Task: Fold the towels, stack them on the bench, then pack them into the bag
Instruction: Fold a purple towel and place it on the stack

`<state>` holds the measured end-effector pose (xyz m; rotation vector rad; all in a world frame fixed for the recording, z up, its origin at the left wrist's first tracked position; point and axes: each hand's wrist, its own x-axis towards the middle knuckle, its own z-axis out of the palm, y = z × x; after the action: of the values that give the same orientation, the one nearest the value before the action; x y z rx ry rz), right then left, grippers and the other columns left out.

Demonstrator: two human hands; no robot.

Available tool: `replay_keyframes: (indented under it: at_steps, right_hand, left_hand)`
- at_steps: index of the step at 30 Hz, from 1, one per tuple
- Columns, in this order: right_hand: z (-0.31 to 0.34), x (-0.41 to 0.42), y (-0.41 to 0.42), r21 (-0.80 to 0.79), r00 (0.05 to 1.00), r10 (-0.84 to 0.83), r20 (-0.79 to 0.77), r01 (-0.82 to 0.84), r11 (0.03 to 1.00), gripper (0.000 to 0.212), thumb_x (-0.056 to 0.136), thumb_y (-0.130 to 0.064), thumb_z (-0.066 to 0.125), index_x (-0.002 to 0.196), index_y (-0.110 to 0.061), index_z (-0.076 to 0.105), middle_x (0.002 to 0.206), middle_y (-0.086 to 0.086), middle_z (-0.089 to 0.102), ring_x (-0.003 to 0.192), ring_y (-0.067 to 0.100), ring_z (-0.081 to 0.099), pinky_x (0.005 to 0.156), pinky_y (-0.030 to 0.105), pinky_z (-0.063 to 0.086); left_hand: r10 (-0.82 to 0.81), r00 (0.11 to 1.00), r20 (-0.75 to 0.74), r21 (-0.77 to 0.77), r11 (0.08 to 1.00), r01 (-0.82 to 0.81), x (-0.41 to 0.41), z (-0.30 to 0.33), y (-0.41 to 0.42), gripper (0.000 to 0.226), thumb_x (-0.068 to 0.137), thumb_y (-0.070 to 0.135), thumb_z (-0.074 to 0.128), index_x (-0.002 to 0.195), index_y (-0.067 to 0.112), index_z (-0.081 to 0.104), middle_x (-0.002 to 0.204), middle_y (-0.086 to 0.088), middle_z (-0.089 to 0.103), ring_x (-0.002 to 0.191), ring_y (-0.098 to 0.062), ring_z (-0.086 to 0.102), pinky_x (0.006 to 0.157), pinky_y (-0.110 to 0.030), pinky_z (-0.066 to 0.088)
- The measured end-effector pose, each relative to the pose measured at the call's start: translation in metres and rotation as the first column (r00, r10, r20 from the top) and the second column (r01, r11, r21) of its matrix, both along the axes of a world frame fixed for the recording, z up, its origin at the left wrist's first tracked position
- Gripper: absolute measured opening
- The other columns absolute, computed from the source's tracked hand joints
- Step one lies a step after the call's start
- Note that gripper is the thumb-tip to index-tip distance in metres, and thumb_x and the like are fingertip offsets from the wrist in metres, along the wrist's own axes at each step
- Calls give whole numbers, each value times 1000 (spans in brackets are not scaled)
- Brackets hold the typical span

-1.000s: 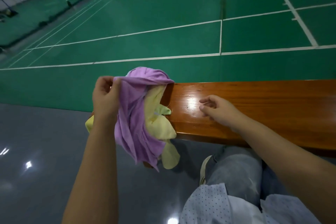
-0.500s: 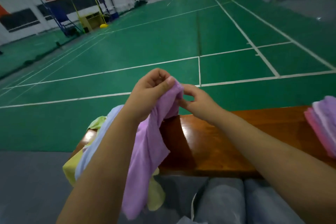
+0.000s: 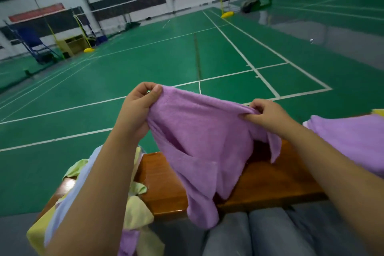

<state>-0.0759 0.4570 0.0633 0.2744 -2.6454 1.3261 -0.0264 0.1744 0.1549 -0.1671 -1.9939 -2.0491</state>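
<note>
A purple towel (image 3: 199, 145) hangs spread in the air above the wooden bench (image 3: 166, 189). My left hand (image 3: 139, 106) pinches its upper left corner and my right hand (image 3: 268, 114) pinches the top edge on the right. The towel's lower part droops over the bench's near edge toward my knees. A loose heap of yellow, pale blue and purple towels (image 3: 137, 210) lies on the bench's left end, partly behind my left forearm. Folded purple towels (image 3: 349, 137) are stacked on the bench at the right edge of the view.
Green badminton court floor (image 3: 145, 68) with white lines stretches beyond the bench. My grey-trousered knees (image 3: 259, 233) sit just under the bench's near edge. Net posts with yellow bases and a blue umpire chair (image 3: 35, 43) stand far back.
My left hand lifted the purple towel off the heap, my right hand left the bench and took its top edge, and both hands pulled apart, spreading it. The view tilted up and right.
</note>
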Motion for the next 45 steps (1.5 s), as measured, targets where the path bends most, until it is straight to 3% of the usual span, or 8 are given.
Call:
replay_keyframes:
  at_steps: [7,14,17,21,28,36,41,45]
  right_hand:
    - [36,2,11,-359,1000,10,-8,-12,933,17,84,-20,68,73,-14,55,66,0,51,60,8,42,56,25,36]
    - [-36,-37,-5,58,957,-140,254,130,990,38,84,-24,69,113,-5,55,114,17,61,94,26,55,78,32,44]
    - [-78,-28,-6,170,908,-183,377,126,977,61,83,-32,71,132,-7,45,132,16,52,117,31,52,94,35,41]
    - [-118,-4,14,299,898,-296,325,199,933,53,82,-27,68,128,-7,51,130,20,52,117,35,50,96,38,40]
    - [-160,31,47,454,806,-446,389,254,854,45,89,-25,54,133,-16,46,126,23,49,113,42,50,94,44,43]
    - [-154,39,46,481,836,-395,382,185,857,49,86,-6,53,134,-11,43,124,22,46,111,40,51,92,41,43]
    - [-117,45,44,227,905,-354,235,303,926,16,90,-5,51,101,-7,63,100,16,65,81,27,53,71,29,37]
    - [-85,51,8,-63,941,-267,210,286,956,9,88,-12,57,94,-15,63,93,0,61,81,14,55,70,27,41]
  left_hand:
    - [4,990,138,15,1000,-6,-19,-12,4,18,95,8,53,77,10,54,58,6,58,53,-6,51,52,-17,47]
    - [295,884,364,-414,901,-130,-72,-106,-7,12,94,14,56,85,7,55,76,-14,60,65,-19,48,56,-28,41]
    - [428,827,364,-679,730,-79,-57,-155,7,34,92,20,60,120,3,53,120,-16,58,104,-28,57,87,-33,46]
    - [317,910,267,-809,586,33,0,-199,42,40,87,31,68,117,9,55,115,-8,55,104,-22,51,89,-30,42]
    - [239,845,478,-851,363,379,55,-237,47,65,69,47,78,122,21,50,118,0,43,112,-20,46,94,-30,42]
    - [220,871,439,-837,454,306,53,-222,29,23,91,24,58,112,17,64,102,0,65,96,-20,61,75,-21,41]
    - [244,897,369,-839,503,208,54,-214,24,26,96,21,52,117,17,66,100,5,52,77,-2,48,66,-10,34]
    - [207,897,390,-700,700,142,49,-191,40,20,95,23,56,110,16,67,97,-1,65,82,-7,60,71,-15,48]
